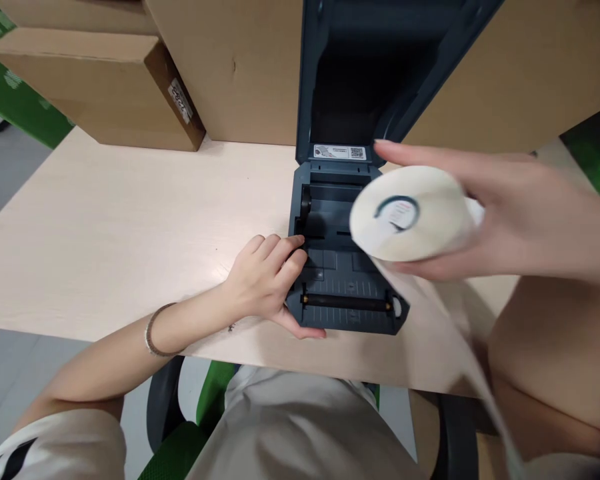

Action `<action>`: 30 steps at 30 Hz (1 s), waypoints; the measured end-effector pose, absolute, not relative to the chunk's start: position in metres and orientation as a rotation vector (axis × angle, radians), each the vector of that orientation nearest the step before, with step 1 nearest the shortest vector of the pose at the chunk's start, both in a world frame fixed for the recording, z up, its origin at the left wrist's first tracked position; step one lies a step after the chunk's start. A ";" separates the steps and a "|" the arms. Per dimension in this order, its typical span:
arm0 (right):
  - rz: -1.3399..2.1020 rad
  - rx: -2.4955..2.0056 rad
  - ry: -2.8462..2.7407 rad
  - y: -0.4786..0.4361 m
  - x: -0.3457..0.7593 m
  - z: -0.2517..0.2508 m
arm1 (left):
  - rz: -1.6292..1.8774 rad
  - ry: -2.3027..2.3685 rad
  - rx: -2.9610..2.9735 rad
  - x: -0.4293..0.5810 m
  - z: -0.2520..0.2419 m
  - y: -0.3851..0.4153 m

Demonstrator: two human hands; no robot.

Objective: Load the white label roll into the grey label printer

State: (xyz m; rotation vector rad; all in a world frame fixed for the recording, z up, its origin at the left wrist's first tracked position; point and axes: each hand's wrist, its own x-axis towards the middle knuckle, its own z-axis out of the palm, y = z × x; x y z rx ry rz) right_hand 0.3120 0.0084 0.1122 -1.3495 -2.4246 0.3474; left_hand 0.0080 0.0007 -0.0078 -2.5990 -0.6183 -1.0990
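Observation:
My right hand grips a roll of white labels above the right side of a dark blue-grey label printer. A loose strip trails down from the roll toward my right forearm. The printer's lid is raised, and its bay lies exposed with a black roller across the front. My left hand is wrapped round the printer's left front edge, fingers on the rim and thumb at the front. The roll hides part of the bay's right side.
A cardboard box stands at the table's back left. Larger cardboard rises behind the printer. The pale wooden table ends just in front of my body, with a chair armrest below its edge.

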 end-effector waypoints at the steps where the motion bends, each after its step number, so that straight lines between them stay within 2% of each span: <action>1: 0.339 -1.272 -2.446 0.012 0.300 0.106 | -1.098 -0.623 -2.597 0.008 -0.008 0.001; 3: 0.258 -1.192 -2.520 0.019 0.281 0.092 | -1.099 -0.637 -2.593 0.008 -0.008 0.001; 7: 0.084 -1.306 -2.644 0.031 0.262 0.072 | -1.111 -0.642 -2.596 0.008 -0.009 0.000; 23: 0.099 -1.299 -2.666 0.031 0.262 0.074 | -1.093 -0.632 -2.586 0.008 -0.009 0.000; 30: 0.126 -1.296 -2.692 0.045 0.259 0.058 | -1.059 -0.608 -2.589 0.005 -0.012 0.002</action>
